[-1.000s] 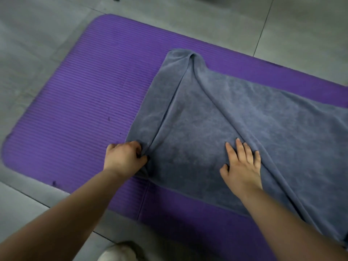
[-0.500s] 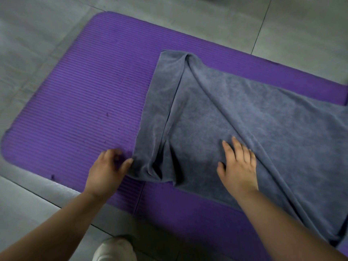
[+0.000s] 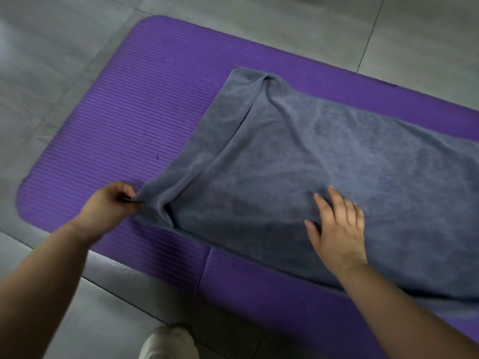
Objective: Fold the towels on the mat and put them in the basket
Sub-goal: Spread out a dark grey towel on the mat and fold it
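Observation:
A grey towel (image 3: 324, 161) lies spread on the purple ribbed mat (image 3: 124, 120), running off the right edge of view. Its left edge is doubled over in a narrow flap. My left hand (image 3: 110, 206) pinches the near left corner of the towel and holds it out to the left. Over on the near part of the towel, my right hand (image 3: 337, 226) lies flat with its fingers spread, pressing the cloth down. No basket is in view.
Grey floor tiles (image 3: 51, 47) surround the mat on the left, far and near sides. A light shoe (image 3: 168, 343) shows at the bottom edge, just off the mat's near border.
My left hand let go of the bunched corner, moved left, then took the corner again and drew it outward. The big diagonal wrinkle has flattened. My right hand stayed pressed on the towel.

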A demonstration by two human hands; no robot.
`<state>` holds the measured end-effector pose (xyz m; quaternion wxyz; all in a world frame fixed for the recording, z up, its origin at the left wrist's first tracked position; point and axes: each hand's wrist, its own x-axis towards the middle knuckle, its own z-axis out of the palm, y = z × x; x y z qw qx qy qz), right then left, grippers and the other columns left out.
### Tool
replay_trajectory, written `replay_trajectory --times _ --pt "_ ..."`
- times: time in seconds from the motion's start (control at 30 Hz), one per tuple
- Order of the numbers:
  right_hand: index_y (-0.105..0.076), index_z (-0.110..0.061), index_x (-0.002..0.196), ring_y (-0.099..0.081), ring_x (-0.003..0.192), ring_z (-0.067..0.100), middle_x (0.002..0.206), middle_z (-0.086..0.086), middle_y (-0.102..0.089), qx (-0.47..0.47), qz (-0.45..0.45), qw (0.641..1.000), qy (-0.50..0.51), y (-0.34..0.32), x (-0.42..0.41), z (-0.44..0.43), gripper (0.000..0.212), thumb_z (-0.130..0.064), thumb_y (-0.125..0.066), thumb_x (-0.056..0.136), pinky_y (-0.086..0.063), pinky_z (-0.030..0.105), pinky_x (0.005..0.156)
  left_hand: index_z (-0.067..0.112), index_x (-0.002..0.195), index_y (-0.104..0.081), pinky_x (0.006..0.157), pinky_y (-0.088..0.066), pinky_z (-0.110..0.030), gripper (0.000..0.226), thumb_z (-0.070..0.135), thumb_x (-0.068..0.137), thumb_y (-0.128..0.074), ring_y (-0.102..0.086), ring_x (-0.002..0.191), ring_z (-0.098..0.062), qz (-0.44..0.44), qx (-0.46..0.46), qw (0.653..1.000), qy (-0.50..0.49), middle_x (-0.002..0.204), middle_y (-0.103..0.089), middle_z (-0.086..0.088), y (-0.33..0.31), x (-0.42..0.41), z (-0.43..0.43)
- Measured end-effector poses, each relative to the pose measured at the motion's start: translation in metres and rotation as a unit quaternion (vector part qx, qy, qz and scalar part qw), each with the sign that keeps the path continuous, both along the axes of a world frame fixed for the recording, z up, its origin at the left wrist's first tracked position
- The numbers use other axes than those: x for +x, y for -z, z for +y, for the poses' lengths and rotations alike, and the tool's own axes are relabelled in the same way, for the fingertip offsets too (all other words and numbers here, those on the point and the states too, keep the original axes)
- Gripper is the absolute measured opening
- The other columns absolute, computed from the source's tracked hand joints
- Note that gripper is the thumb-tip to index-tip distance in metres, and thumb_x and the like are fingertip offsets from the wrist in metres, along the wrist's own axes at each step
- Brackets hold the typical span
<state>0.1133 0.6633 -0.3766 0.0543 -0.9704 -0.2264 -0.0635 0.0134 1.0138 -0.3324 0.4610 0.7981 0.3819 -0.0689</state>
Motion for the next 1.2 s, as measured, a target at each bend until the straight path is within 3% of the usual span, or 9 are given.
replay_trajectory --times 0.13,0.27,0.37,0.47,0.6,0.83,0.9,0.97,1.2 --pt "-0.042 -0.008 0.12 -0.035 0.112 0.031 0.122 0.026 -0.056 0.001 -0.001 1.0 0.005 0.0 0.009 0.01 0.05 -0.037 -0.039 0.079 -0.021 0.043 0.099 0.013 0.062 -0.044 0.053 -0.037 -0.009 0.033 0.003 0.059 -0.075 -0.048 0.043 0.002 0.057 0.035 0.998 0.001 0.057 -0.052 -0.01 0.0 -0.016 0.032" --pt "-0.041 -0.009 0.122 -0.032 0.118 0.03 0.126 0.028 -0.053 0.035 -0.002 0.999 0.005 0.004 0.016 0.028 0.049 -0.039 -0.036 0.084 -0.017 0.043 0.102 0.012 0.06 -0.045 0.049 -0.035 -0.007 0.034 -0.009 0.071 -0.07 -0.052 0.055 -0.015 0.159 0.124 0.978 0.06 0.065 -0.055 -0.011 0.01 -0.025 0.053" --pt "-0.051 -0.005 0.122 -0.034 0.122 0.033 0.127 0.028 -0.053 0.043 0.0 0.999 0.016 0.011 0.021 0.043 0.053 -0.041 -0.033 0.088 -0.018 0.043 0.106 0.013 0.066 -0.049 0.055 -0.037 -0.011 0.031 0.0 0.068 -0.077 -0.054 0.074 -0.025 0.194 0.126 0.969 0.084 0.077 -0.059 -0.016 0.003 -0.015 0.064" --pt "-0.06 -0.002 0.116 -0.05 0.118 0.039 0.124 0.026 -0.056 -0.002 0.013 0.999 0.032 0.021 0.025 0.055 0.057 -0.039 -0.035 0.081 -0.034 0.049 0.102 0.009 0.076 -0.061 0.065 -0.039 -0.015 0.018 0.012 0.07 -0.078 -0.053 0.077 -0.025 0.117 0.156 0.975 0.11 0.085 -0.058 -0.012 -0.008 0.021 0.06" --pt "-0.057 -0.003 0.12 -0.032 0.122 0.03 0.127 0.025 -0.054 -0.011 0.008 0.999 0.04 0.029 0.026 0.058 0.056 -0.037 -0.035 0.081 -0.019 0.042 0.102 0.0 0.1 -0.067 0.086 -0.039 -0.029 0.023 0.015 0.088 -0.055 -0.057 0.097 -0.029 -0.034 0.254 0.948 0.189 0.101 -0.063 -0.019 -0.01 0.116 0.032" --pt "-0.038 -0.012 0.125 -0.031 0.124 0.03 0.131 0.022 -0.052 -0.001 0.02 0.999 0.039 0.032 0.028 0.058 0.047 -0.036 -0.032 0.085 -0.009 0.036 0.108 0.014 0.141 -0.034 0.111 -0.026 -0.032 0.049 0.008 0.093 -0.04 -0.031 0.135 -0.025 -0.052 0.287 0.913 0.285 0.149 -0.024 -0.009 0.014 0.264 0.007" --pt "-0.039 -0.013 0.125 -0.031 0.124 0.03 0.131 0.022 -0.052 -0.008 0.033 0.999 0.039 0.032 0.03 0.058 0.047 -0.041 -0.017 0.094 -0.01 0.037 0.108 0.017 0.14 -0.036 0.112 -0.025 -0.034 0.049 0.011 0.092 -0.046 -0.029 0.136 -0.025 -0.008 0.291 0.898 0.331 0.151 -0.021 -0.008 0.019 0.286 0.003" --pt "-0.04 -0.013 0.126 -0.032 0.125 0.03 0.132 0.02 -0.051 -0.012 0.047 0.998 0.042 0.033 0.03 0.057 0.055 -0.045 -0.007 0.095 -0.01 0.036 0.11 0.015 0.129 -0.051 0.107 -0.032 -0.038 0.04 0.016 0.089 -0.054 -0.038 0.129 -0.029 0.02 0.306 0.882 0.359 0.142 -0.036 -0.012 0.021 0.301 -0.003" --pt "-0.042 -0.013 0.126 -0.035 0.124 0.03 0.131 0.018 -0.052 -0.007 0.044 0.999 0.028 0.033 0.032 0.056 0.054 -0.043 -0.01 0.096 -0.013 0.037 0.111 0.0 0.117 -0.058 0.092 -0.04 -0.051 0.031 0.009 0.089 -0.047 -0.048 0.112 -0.046 0.062 0.438 0.854 0.273 0.122 -0.053 -0.029 0.01 0.331 0.024"
